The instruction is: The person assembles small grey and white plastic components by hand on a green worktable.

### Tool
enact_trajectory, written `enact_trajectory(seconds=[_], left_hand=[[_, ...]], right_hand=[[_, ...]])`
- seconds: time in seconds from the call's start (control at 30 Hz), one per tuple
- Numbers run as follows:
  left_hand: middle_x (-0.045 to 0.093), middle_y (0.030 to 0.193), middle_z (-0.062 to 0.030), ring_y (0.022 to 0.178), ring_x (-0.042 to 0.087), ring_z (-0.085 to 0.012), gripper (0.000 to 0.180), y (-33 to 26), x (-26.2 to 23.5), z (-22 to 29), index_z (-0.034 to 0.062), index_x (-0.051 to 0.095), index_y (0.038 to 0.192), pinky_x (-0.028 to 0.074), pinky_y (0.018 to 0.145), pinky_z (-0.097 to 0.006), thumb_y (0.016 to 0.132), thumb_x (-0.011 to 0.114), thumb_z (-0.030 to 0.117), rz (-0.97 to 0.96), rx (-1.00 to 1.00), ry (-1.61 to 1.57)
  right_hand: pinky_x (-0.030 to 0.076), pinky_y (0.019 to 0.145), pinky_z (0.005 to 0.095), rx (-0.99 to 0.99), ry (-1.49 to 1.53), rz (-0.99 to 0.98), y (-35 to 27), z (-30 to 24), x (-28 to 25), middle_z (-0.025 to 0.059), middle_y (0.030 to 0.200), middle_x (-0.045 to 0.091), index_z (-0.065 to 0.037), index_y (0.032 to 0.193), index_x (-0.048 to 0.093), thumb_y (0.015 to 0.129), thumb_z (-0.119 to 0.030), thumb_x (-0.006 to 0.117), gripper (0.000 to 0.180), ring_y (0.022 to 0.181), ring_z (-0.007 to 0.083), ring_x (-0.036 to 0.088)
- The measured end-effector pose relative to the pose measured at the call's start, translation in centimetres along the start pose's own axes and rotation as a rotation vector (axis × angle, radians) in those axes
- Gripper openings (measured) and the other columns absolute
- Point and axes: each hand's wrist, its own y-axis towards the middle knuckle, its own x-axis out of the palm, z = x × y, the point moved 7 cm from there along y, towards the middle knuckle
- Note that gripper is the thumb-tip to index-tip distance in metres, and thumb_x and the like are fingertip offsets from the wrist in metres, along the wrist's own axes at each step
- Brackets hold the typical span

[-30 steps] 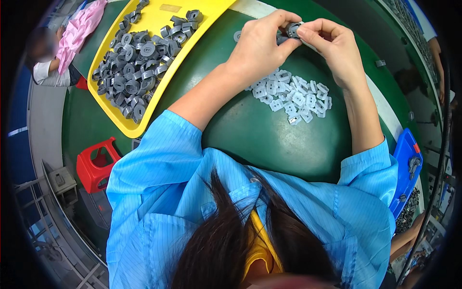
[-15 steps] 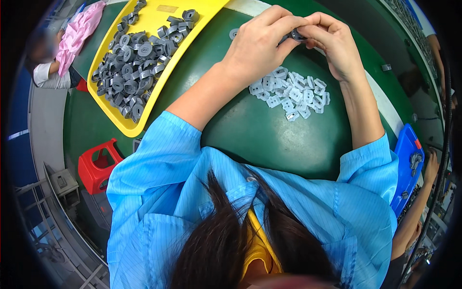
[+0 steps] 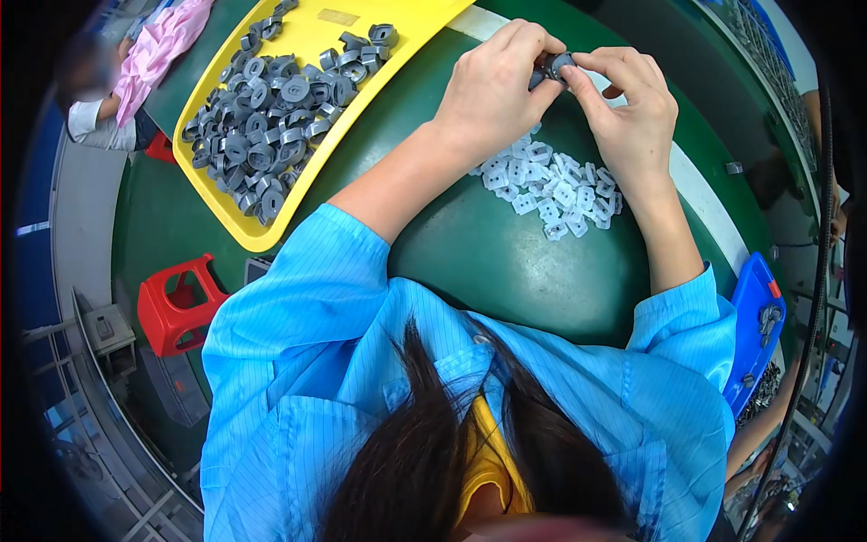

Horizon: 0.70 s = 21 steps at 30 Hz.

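Observation:
Over the far side of the green work surface (image 3: 533, 294), my two hands meet at a small dark grey round plastic part (image 3: 559, 64). My left hand (image 3: 492, 90) is closed round it from the left, hiding much of it. The thumb and fingers of my right hand (image 3: 632, 113) pinch its right side. Just below the hands lies a loose pile of small whitish translucent plastic clips (image 3: 564, 191). To the left, a yellow tray (image 3: 256, 237) holds many grey round plastic parts (image 3: 262, 135) like the one in my hands.
A blue bin (image 3: 745, 316) with grey parts stands at the right, near another person's arm (image 3: 763, 429). A red stool (image 3: 176, 307) is at the left. Beyond the tray, a person sits by a pink cloth (image 3: 163, 50). One small grey piece (image 3: 733, 168) lies at the far right.
My right hand has turned, and its thumb now presses on the round part. Both hands sit slightly lower against the clip pile. The whole view has shifted a little.

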Motion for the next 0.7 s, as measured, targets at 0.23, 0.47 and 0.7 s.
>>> enact_trajectory(seconds=[0.23, 0.47, 0.7], left_hand=[[0.063, 0.088, -0.0100, 0.080, 0.065, -0.0236, 0.030, 0.1, -0.1, 0.1, 0.0030, 0.062, 0.101, 0.053, 0.068, -0.032, 0.074, 0.073, 0.002, -0.019, 0.031, -0.022], [0.060, 0.090, -0.0101, 0.081, 0.063, -0.0259, 0.029, 0.3, 0.5, 1.4, 0.0050, 0.063, 0.099, 0.052, 0.067, -0.033, 0.072, 0.075, 0.005, -0.119, 0.166, -0.113], [0.065, 0.098, -0.0032, 0.081, 0.063, -0.0155, 0.029, 0.3, 1.0, 1.0, 0.0074, 0.069, 0.099, 0.052, 0.066, -0.026, 0.073, 0.080, 0.011, -0.321, 0.179, -0.212]], right_hand=[[0.050, 0.065, 0.0259, 0.294, 0.174, -0.124, 0.0, 2.2, 0.4, 0.0015, 0.089, 0.067, -0.005, 0.086, 0.071, 0.076, -0.017, 0.077, 0.016, 0.079, 0.0150, 0.061], [0.050, 0.067, 0.0202, 0.698, 0.870, -0.544, -1.3, 5.3, 3.0, 0.0039, 0.080, 0.067, -0.002, 0.093, 0.069, 0.080, -0.015, 0.072, 0.018, 0.068, 0.0080, 0.061], [0.051, 0.064, 0.0196, 0.764, 0.999, -0.731, -1.9, 5.1, 2.8, 0.0047, 0.079, 0.067, -0.002, 0.089, 0.065, 0.080, -0.010, 0.072, 0.014, 0.064, 0.0080, 0.062]])
